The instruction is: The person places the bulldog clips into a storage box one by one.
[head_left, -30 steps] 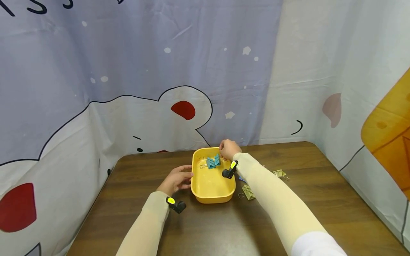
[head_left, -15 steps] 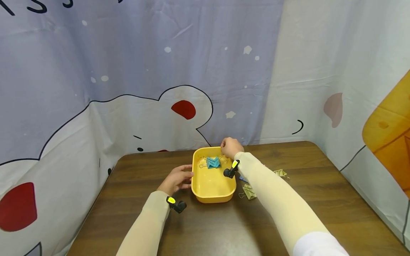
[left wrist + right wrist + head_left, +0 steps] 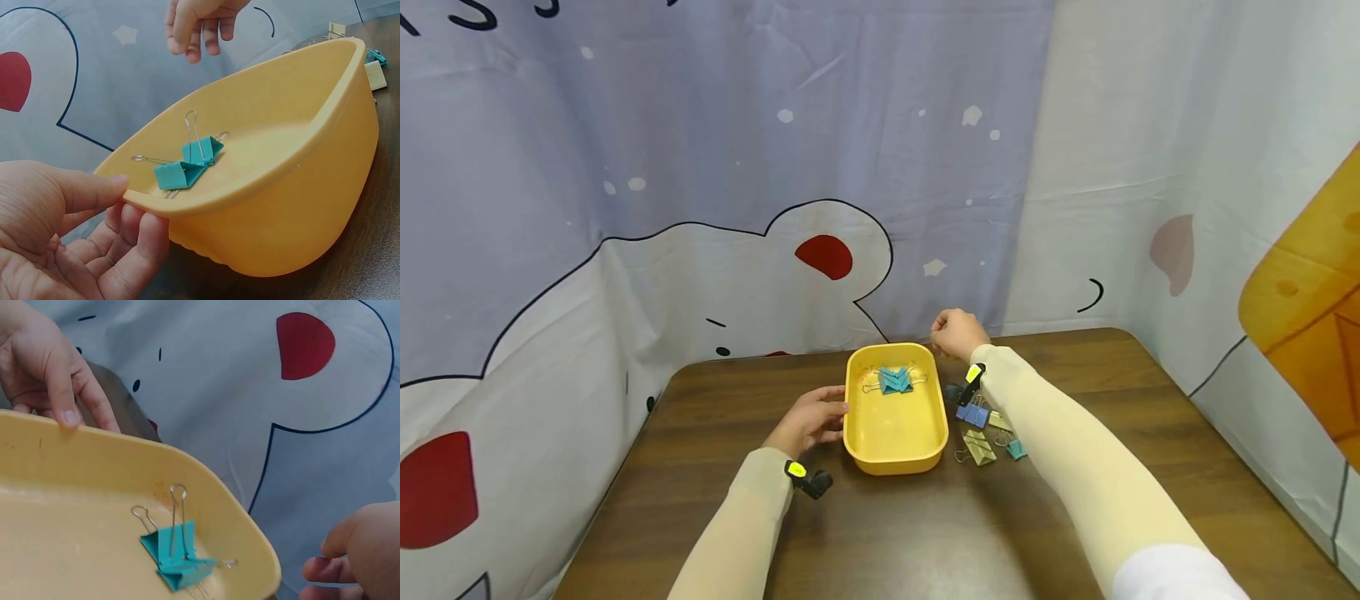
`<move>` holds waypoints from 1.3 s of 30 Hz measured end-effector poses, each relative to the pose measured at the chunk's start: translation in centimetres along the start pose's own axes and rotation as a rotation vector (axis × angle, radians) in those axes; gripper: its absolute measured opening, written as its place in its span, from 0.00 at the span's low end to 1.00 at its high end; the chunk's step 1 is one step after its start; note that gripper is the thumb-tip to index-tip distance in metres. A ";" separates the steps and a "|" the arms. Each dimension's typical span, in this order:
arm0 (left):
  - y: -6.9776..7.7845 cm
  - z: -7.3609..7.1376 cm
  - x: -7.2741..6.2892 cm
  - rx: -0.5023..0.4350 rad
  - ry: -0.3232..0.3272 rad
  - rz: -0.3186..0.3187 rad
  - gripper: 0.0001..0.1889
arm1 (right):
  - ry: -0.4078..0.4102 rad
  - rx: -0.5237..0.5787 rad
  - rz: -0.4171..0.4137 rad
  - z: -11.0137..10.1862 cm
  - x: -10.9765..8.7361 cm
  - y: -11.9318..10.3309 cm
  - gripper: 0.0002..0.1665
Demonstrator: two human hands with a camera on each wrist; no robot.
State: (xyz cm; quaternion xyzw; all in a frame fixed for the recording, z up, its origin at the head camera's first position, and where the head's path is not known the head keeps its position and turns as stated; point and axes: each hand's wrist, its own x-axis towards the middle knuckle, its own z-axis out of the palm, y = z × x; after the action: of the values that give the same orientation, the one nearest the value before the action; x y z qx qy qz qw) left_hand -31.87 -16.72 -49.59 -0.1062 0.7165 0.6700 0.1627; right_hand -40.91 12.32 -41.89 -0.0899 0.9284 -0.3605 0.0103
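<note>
While the left hand (image 3: 808, 421) stays at the left rim of the yellow tray (image 3: 857, 437), thumb on the lip and fingers curled under it, the right hand (image 3: 957, 335) has withdrawn. One second ago it was over the far end of the tray with fingers at the teal binder clips (image 3: 895, 380); half a second ago it had let go and sat just past them. Now it is outside the tray's far right corner, above the table (image 3: 880, 533), fingers loosely curled and holding nothing.

Judgement: the release is complete. The clips lie free in the tray, and the hand is clear to move to the loose clips on the table.

Tray contents: two teal clips, touching, lying on the tray floor at its far end, near the far wall. The wrist views show folded teal bodies with silver wire handles; one handle stands up, another lies flat toward the tray's left side. The rest of the tray floor is bare.

Right of the tray, on the table: a blue clip (image 3: 973, 414) nearest its right wall, an olive clip (image 3: 979, 447) toward the tray's near right corner, a small teal clip (image 3: 1017, 450) just beyond that. All are apart from the tray.
</note>
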 end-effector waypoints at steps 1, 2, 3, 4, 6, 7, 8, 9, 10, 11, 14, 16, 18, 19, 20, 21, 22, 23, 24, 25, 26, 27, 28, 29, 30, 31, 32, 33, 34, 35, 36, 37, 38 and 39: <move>0.0 0.0 0.0 -0.004 -0.002 0.002 0.26 | -0.007 0.008 -0.003 -0.2 0.0 0.2 0.04; 0.0 0.0 0.0 -0.006 -0.003 0.003 0.26 | -0.011 0.016 -0.007 -0.5 -0.1 0.4 0.04; 0.0 0.0 0.1 -0.008 -0.004 0.004 0.26 | -0.015 0.019 -0.013 -0.7 -0.2 0.7 0.04; 0.1 0.0 0.1 -0.010 -0.005 0.004 0.27 | -0.018 0.024 -0.019 -0.8 -0.2 0.9 0.04; 0.1 0.0 0.1 -0.014 -0.001 0.003 0.27 | -0.025 0.040 -0.023 -1.1 -0.3 1.6 0.05; 0.2 0.0 0.1 -0.014 0.000 0.002 0.27 | -0.030 0.047 -0.024 -1.2 -0.3 2.0 0.05; 0.2 0.0 0.1 -0.013 0.000 0.002 0.27 | -0.035 0.057 -0.023 -1.3 -0.4 2.3 0.06; 0.2 0.0 0.0 -0.014 -0.001 0.002 0.27 | -0.042 0.063 -0.020 -1.3 -0.4 2.8 0.05; 0.2 0.0 0.0 -0.014 -0.003 0.003 0.27 | -0.045 0.068 -0.018 -1.4 -0.4 3.2 0.05; 0.2 0.0 0.0 -0.013 -0.004 0.003 0.27 | -0.051 0.070 -0.015 -1.5 -0.5 3.6 0.05; 0.2 0.0 -0.1 -0.011 -0.002 0.001 0.27 | -0.079 0.067 -0.017 -1.6 -0.7 4.4 0.05; 0.2 0.0 -0.1 -0.007 0.002 0.000 0.26 | -0.101 0.062 -0.024 -1.8 -1.0 4.7 0.05; 0.2 -0.1 -0.2 -0.009 0.007 -0.003 0.26 | -0.127 0.058 -0.028 -1.9 -1.4 4.9 0.05; 0.2 -0.1 -0.2 -0.008 0.006 -0.001 0.26 | -0.135 0.058 -0.030 -1.9 -1.5 4.9 0.05; 0.2 -0.1 -0.2 -0.008 0.004 0.001 0.26 | -0.144 0.059 -0.026 -2.0 -1.8 5.0 0.06; 0.1 -0.1 -0.2 -0.009 0.003 0.001 0.26 | -0.151 0.061 -0.024 -2.0 -1.9 5.1 0.06; 0.1 -0.1 -0.2 -0.009 0.003 -0.001 0.26 | -0.157 0.061 -0.020 -2.0 -2.1 5.2 0.06; 0.1 -0.1 -0.2 -0.007 0.000 0.001 0.26 | -0.162 0.062 -0.019 -2.0 -2.3 5.3 0.07; 0.1 -0.1 -0.2 -0.004 -0.001 0.002 0.26 | -0.170 0.068 -0.013 -2.0 -2.4 5.4 0.07; 0.0 -0.1 -0.2 -0.004 -0.003 0.004 0.26 | -0.177 0.076 -0.006 -1.9 -2.5 5.5 0.07; 0.0 -0.1 -0.2 -0.005 -0.003 0.002 0.26 | -0.185 0.082 0.001 -1.9 -2.6 5.6 0.07; 0.0 -0.2 -0.3 -0.003 -0.003 0.004 0.26 | -0.192 0.087 0.005 -1.8 -2.7 5.7 0.07; 0.0 -0.2 -0.3 -0.002 -0.003 0.004 0.27 | -0.199 0.091 0.009 -1.8 -2.8 5.8 0.08; 0.0 -0.2 -0.3 -0.003 -0.005 0.005 0.27 | -0.206 0.093 0.013 -1.7 -2.9 5.9 0.08; 0.0 -0.2 -0.3 -0.005 -0.003 0.004 0.27 | -0.209 0.094 0.015 -1.7 -3.0 5.9 0.08; 0.0 -0.2 -0.3 -0.006 -0.003 0.005 0.27 | -0.210 0.091 0.013 -1.7 -3.1 6.0 0.08; 0.0 -0.2 -0.3 -0.004 -0.002 0.006 0.27 | -0.210 0.084 0.012 -1.7 -3.1 6.0 0.08; 0.0 -0.2 -0.3 -0.003 -0.002 0.006 0.27 | -0.210 0.076 0.010 -1.7 -3.2 6.1 0.08; 0.0 -0.2 -0.3 -0.001 0.000 0.003 0.27 | -0.211 0.064 0.004 -1.8 -3.3 6.2 0.08; 0.0 -0.1 -0.3 -0.001 0.001 0.003 0.27 | -0.209 0.050 0.004 -1.8 -3.3 6.3 0.08; 0.0 -0.1 -0.3 0.000 0.001 0.002 0.27 | -0.208 0.036 0.003 -1.7 -3.3 6.5 0.08; 0.0 -0.1 -0.3 0.002 0.000 0.006 0.27 | -0.208 0.025 0.002 -1.7 -3.2 6.7 0.08; 0.0 -0.1 -0.3 0.004 -0.001 0.007 0.27 | -0.212 0.018 0.002 -1.7 -3.2 6.9 0.08; 0.0 0.0 -0.3 0.002 -0.001 0.006 0.27 | -0.217 0.015 0.005 -1.7 -3.2 7.2 0.09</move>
State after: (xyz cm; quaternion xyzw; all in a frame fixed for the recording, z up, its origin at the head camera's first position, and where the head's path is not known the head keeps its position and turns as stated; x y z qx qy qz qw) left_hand -31.58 -16.78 -49.49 -0.1034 0.7174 0.6698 0.1612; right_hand -39.08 19.20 -45.61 -0.1261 0.9194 -0.3553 0.1122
